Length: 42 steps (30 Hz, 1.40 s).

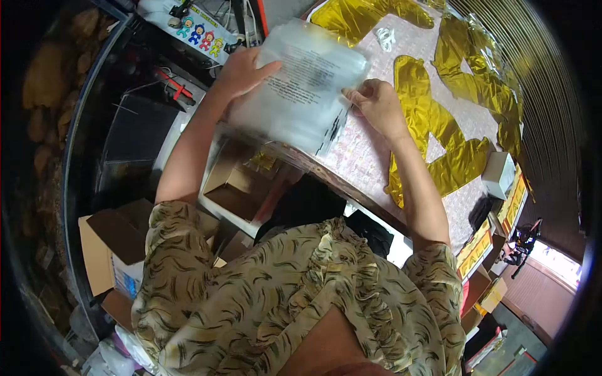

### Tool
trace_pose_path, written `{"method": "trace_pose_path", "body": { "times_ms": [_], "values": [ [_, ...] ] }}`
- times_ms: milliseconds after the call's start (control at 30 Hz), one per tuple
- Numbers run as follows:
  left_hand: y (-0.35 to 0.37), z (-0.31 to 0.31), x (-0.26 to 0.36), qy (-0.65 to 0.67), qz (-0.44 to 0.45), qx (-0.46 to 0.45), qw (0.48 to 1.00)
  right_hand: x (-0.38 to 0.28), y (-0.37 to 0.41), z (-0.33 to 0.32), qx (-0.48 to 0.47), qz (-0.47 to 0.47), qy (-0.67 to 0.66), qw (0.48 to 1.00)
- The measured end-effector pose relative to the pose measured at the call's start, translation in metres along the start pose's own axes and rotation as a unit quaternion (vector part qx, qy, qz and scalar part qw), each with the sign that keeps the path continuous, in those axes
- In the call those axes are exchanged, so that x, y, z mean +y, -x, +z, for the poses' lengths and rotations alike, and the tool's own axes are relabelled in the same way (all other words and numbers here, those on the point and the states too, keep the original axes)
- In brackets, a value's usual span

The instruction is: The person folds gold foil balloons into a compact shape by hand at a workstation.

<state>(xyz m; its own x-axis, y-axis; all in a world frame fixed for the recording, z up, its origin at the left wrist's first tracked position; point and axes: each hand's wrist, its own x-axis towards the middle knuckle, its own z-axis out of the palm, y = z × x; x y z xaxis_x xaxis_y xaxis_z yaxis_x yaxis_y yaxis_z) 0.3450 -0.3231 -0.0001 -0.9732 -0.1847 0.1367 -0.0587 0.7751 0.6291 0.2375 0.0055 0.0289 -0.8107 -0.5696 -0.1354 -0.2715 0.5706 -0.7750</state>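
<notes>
over the table (359,152), fingers of left hand (240,73) and right hand (378,104) grip flat clear bags (300,88).

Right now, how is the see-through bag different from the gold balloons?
The clear bag is see-through with black print; the gold balloons are shiny gold. The left hand and right hand hold the clear bag up; the gold balloons lie on the table. Both look thin and flat.
</notes>
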Motion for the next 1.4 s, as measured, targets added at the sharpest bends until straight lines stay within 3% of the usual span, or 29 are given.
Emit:
{"method": "trace_pose_path", "body": {
  "times_ms": [33,67,100,133,167,200,267,300,367,500,567,700,733,767,833,900,1000,1067,1233,1333,1400],
  "values": [
    [-0.001,0.007,0.000,-0.073,0.067,0.079,0.992,-0.002,0.001,0.001,0.000,-0.003,0.002,1.000],
    [-0.006,0.005,0.005,0.019,-0.018,0.008,1.000,-0.003,0.001,0.001,-0.005,0.025,-0.037,0.999],
    [-0.005,0.003,0.010,0.018,-0.015,0.012,1.000,-0.004,0.001,0.001,-0.010,0.052,-0.076,0.996],
    [-0.003,0.002,0.015,0.062,-0.078,-0.011,0.995,-0.005,0.000,0.001,-0.006,0.047,-0.076,0.996],
    [-0.004,-0.001,0.021,0.105,-0.139,-0.037,0.984,-0.008,0.000,0.001,-0.016,0.081,-0.172,0.982],
    [-0.007,-0.003,0.024,0.103,-0.135,-0.038,0.985,-0.008,0.001,0.002,-0.025,0.116,-0.268,0.956],
    [-0.007,-0.003,0.027,0.234,-0.153,-0.033,0.959,-0.009,-0.001,0.002,-0.021,0.123,-0.264,0.957],
    [-0.011,-0.005,0.025,0.234,-0.150,-0.034,0.960,-0.010,-0.004,0.000,-0.023,0.125,-0.255,0.959],
    [-0.023,-0.012,0.017,0.070,-0.183,-0.083,0.977,-0.012,-0.006,0.002,-0.020,0.123,-0.240,0.963],
    [-0.028,-0.014,0.016,0.022,-0.147,-0.032,0.988,-0.016,-0.008,0.005,-0.010,0.117,-0.219,0.969],
    [-0.027,-0.019,0.030,0.236,-0.204,-0.094,0.945,-0.013,-0.009,0.008,0.002,0.108,-0.227,0.968],
    [-0.028,-0.041,0.064,0.269,-0.285,-0.210,0.896,-0.008,-0.009,0.007,0.026,0.092,-0.225,0.970],
    [-0.025,-0.034,0.057,0.347,-0.240,-0.214,0.881,-0.008,-0.009,0.007,0.028,0.093,-0.226,0.969],
    [-0.025,-0.034,0.058,0.346,-0.240,-0.217,0.881,-0.008,-0.010,0.007,0.028,0.096,-0.219,0.971],
    [-0.026,-0.035,0.059,0.379,-0.152,-0.215,0.887,-0.008,-0.007,0.008,0.027,0.102,-0.213,0.971],
    [-0.024,-0.038,0.072,0.406,-0.193,-0.213,0.867,-0.012,-0.004,0.006,0.028,0.104,-0.253,0.962],
    [-0.026,-0.038,0.074,0.324,-0.172,-0.199,0.909,-0.004,-0.006,0.010,0.032,0.095,-0.262,0.960],
    [-0.031,-0.038,0.062,0.375,-0.222,-0.233,0.869,-0.003,-0.008,0.011,0.032,0.099,-0.271,0.957],
    [-0.034,-0.044,0.054,0.407,-0.237,-0.215,0.856,-0.012,-0.005,0.007,0.003,0.131,-0.339,0.932],
    [-0.040,-0.067,0.042,0.450,-0.275,-0.265,0.807,-0.017,-0.003,0.007,-0.007,0.169,-0.358,0.918],
    [-0.037,-0.070,0.041,0.483,-0.288,-0.262,0.784,-0.020,-0.003,0.010,-0.020,0.181,-0.485,0.855]
  ]
}}
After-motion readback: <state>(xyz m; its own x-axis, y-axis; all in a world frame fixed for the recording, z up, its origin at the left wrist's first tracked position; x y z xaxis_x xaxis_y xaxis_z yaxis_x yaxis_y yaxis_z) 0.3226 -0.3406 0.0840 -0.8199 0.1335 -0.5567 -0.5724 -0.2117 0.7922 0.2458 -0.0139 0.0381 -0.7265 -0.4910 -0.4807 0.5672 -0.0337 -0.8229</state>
